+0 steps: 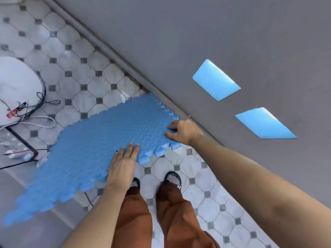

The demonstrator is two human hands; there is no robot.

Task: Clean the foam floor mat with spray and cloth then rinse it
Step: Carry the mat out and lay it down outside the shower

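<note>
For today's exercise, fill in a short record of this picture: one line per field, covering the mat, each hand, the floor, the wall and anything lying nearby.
mat: blue foam floor mat with jigsaw edges and ribbed surface, partly on the floor
left hand: left hand gripping the mat's near edge
right hand: right hand gripping the mat's corner by the wall
floor: pale tiled floor with small dark squares
wall: grey wall bearing two blue patches
nearby: cables beside a white object
cleaning tools: no spray or cloth visible
</note>
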